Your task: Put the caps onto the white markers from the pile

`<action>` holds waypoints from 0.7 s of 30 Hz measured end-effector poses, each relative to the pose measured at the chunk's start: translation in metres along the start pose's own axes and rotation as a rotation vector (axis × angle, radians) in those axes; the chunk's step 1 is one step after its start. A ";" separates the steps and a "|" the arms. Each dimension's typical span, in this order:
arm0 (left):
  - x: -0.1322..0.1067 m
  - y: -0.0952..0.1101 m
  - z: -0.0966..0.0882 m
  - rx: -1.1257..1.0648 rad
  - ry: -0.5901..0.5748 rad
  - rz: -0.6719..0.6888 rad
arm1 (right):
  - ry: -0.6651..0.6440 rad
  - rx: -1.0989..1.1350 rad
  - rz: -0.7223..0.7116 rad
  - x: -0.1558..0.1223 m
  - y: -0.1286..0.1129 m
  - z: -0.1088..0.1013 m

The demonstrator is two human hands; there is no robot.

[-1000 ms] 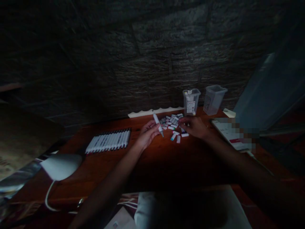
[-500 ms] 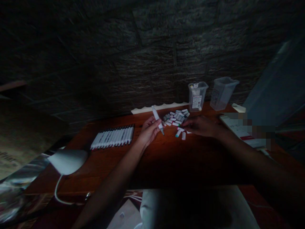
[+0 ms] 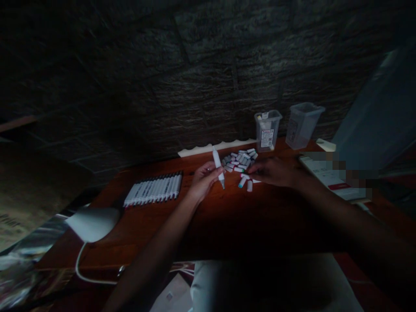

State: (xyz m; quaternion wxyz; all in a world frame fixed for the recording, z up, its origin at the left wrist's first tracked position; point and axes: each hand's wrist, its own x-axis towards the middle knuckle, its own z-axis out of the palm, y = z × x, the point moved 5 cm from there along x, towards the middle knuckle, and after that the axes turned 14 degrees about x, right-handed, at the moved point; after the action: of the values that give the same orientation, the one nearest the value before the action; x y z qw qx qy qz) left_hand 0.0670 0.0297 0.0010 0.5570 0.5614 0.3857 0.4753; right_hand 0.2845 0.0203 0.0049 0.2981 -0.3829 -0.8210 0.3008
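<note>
My left hand point(image 3: 203, 180) is closed around a white marker point(image 3: 217, 165), held nearly upright with its uncapped tip pointing down. My right hand point(image 3: 271, 172) rests palm down over the near edge of a pile of loose marker caps point(image 3: 239, 161), fingers curled among them; what they pinch is hidden. Two caps point(image 3: 245, 183) lie just in front of the pile. A row of several white markers point(image 3: 154, 189) lies side by side on the wooden table point(image 3: 227, 216) to the left.
Two clear plastic tubs point(image 3: 268, 130) point(image 3: 303, 125) stand at the back by the dark stone wall. A white foam strip point(image 3: 211, 148) lies behind the caps. A paper or booklet point(image 3: 328, 175) lies at right. A white lamp head point(image 3: 92, 223) with cord sits at front left.
My left hand has tilted the marker more upright and shifted slightly right. My right hand stays over the caps. The view has moved a little.
</note>
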 end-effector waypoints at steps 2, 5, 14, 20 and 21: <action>-0.001 -0.001 0.001 0.075 -0.026 0.012 | 0.023 0.043 0.012 0.001 -0.001 0.003; -0.003 -0.001 0.004 0.164 -0.081 0.051 | 0.104 0.292 0.020 0.003 -0.012 0.006; -0.014 0.003 0.017 0.361 -0.195 0.041 | 0.197 0.927 -0.037 0.006 -0.048 0.017; -0.017 0.004 0.021 0.364 -0.236 0.059 | 0.118 0.946 -0.034 0.005 -0.047 0.024; -0.017 0.005 0.021 0.368 -0.227 0.060 | 0.120 0.950 -0.038 0.005 -0.047 0.024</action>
State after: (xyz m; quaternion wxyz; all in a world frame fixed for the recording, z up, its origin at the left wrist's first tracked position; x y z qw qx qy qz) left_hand 0.0820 0.0073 0.0054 0.4705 0.7148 0.3837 0.3471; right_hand 0.2433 -0.0066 0.0252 0.4927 -0.2057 -0.5807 0.6146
